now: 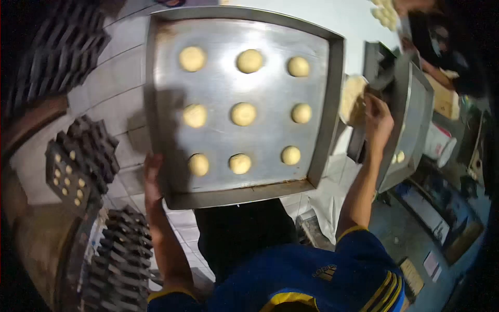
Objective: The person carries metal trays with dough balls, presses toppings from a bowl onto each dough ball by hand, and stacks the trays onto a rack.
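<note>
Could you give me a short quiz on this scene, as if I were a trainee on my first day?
1. How many dough balls sit in the big tray?
2. True or false: the left hand is at the left side of the big tray.
3. What colour are the stripes on the blue shirt?
A) red
B) yellow
C) green

Key: 1: nine; 2: true; 3: B
</note>
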A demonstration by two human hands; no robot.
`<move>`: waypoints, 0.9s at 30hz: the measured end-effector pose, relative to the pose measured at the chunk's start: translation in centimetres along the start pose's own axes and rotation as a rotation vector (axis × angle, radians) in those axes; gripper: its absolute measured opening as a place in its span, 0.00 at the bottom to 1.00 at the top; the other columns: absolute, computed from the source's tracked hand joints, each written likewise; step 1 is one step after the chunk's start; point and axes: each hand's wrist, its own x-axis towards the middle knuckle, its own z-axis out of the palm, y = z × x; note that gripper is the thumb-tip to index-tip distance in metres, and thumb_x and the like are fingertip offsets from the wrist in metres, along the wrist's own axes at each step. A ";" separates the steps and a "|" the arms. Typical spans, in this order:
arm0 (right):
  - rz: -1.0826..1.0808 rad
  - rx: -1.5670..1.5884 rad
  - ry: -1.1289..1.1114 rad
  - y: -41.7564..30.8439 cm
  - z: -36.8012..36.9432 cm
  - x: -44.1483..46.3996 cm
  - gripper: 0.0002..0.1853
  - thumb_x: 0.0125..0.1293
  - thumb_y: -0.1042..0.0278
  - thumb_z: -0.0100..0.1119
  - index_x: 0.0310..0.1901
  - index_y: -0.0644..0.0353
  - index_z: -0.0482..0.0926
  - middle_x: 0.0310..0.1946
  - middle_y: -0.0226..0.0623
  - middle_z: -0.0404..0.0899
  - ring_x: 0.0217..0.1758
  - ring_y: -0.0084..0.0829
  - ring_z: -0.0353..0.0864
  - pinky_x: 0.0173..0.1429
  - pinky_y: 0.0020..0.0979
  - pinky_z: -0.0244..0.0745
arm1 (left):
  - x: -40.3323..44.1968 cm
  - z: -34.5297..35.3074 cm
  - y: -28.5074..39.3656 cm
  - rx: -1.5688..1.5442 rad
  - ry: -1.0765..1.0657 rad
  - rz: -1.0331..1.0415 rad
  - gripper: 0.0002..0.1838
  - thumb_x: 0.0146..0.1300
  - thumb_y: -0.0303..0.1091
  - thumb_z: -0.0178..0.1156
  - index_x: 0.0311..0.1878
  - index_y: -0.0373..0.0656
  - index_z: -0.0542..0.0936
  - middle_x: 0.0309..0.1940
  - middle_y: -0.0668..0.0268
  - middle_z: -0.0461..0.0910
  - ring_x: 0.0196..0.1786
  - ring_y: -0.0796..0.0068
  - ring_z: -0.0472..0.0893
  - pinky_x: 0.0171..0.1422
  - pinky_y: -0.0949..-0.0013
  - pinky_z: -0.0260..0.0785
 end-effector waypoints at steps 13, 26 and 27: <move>-0.017 -0.022 0.022 -1.1 0.7 -1.6 0.11 0.69 0.63 0.75 0.48 0.58 0.94 0.42 0.44 0.92 0.42 0.45 0.91 0.49 0.41 0.83 | -1.1 3.1 5.3 -0.232 -0.196 -0.031 0.39 0.80 0.59 0.57 0.80 0.36 0.70 0.74 0.53 0.75 0.75 0.53 0.74 0.81 0.49 0.63; 0.186 0.264 -0.072 -2.2 1.3 -1.0 0.16 0.70 0.59 0.77 0.50 0.64 0.94 0.38 0.40 0.94 0.42 0.26 0.90 0.49 0.32 0.82 | -1.9 4.1 6.8 -0.135 -0.145 -0.055 0.50 0.70 0.67 0.64 0.83 0.41 0.67 0.78 0.54 0.71 0.77 0.47 0.70 0.81 0.42 0.60; 0.166 0.332 -0.076 -2.4 1.0 -1.0 0.16 0.71 0.60 0.76 0.51 0.64 0.94 0.40 0.39 0.95 0.43 0.25 0.90 0.50 0.30 0.82 | -2.2 4.6 7.1 -0.139 -0.141 -0.054 0.50 0.70 0.67 0.64 0.83 0.41 0.67 0.78 0.54 0.71 0.77 0.47 0.70 0.81 0.42 0.60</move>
